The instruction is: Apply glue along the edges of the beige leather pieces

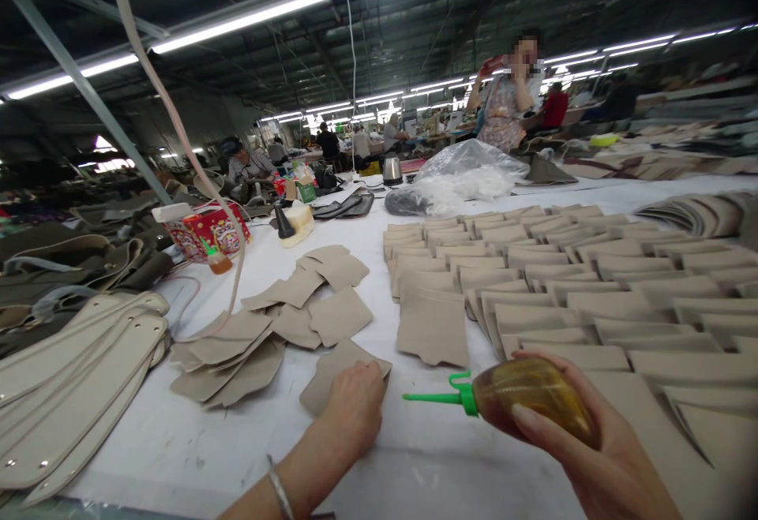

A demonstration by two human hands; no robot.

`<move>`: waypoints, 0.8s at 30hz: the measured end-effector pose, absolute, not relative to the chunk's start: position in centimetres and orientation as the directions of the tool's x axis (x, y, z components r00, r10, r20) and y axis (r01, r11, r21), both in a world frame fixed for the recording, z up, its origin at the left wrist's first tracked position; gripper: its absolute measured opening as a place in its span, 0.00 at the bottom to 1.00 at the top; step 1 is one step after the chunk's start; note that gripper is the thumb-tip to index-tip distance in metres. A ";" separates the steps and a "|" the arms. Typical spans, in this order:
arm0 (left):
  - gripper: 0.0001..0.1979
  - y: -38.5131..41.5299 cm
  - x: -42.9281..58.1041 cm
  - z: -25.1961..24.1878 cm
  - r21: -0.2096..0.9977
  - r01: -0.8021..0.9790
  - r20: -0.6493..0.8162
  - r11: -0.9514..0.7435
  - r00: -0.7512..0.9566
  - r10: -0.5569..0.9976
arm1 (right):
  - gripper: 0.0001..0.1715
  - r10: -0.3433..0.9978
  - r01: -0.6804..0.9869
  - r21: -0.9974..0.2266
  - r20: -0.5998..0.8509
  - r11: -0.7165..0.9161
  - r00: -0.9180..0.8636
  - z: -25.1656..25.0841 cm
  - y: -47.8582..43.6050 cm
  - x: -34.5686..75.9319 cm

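Observation:
My right hand (583, 417) is wrapped round a glue bottle (527, 395) with amber liquid inside. The bottle lies on its side in the air, its thin green nozzle pointing left. My left hand (357, 402) has its fingers curled together at the right edge of a taupe leather piece (328, 374) lying on the white table; the fingertips are partly hidden. Just beyond it, a loose pile of similar cut pieces (237, 338) spreads to the left. One flat piece (432, 327) rests between the pile and the rows on the right.
Overlapping rows of folded taupe pieces (533, 267) cover the table's right side. Pale straps with rivets (76, 378) lie at the left. A hose (171, 110) hangs down beside a red patterned box (204, 232) and a small glue bottle (218, 261). Plastic wrap (467, 173) and a person (503, 110) are farther back.

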State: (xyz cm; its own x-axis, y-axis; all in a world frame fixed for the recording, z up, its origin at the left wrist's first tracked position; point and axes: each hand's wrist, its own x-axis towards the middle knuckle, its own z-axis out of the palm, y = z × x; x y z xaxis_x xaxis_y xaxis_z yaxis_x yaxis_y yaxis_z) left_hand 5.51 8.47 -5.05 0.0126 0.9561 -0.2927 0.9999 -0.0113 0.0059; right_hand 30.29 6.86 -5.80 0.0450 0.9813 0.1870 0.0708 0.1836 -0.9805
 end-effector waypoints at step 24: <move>0.23 8.6 2.7 -4.5 0.328 0.934 -0.211 -0.142 0.219 0.953 | 0.26 0.756 0.517 -0.561 0.561 0.647 -0.337 -6.7 10.3 25.4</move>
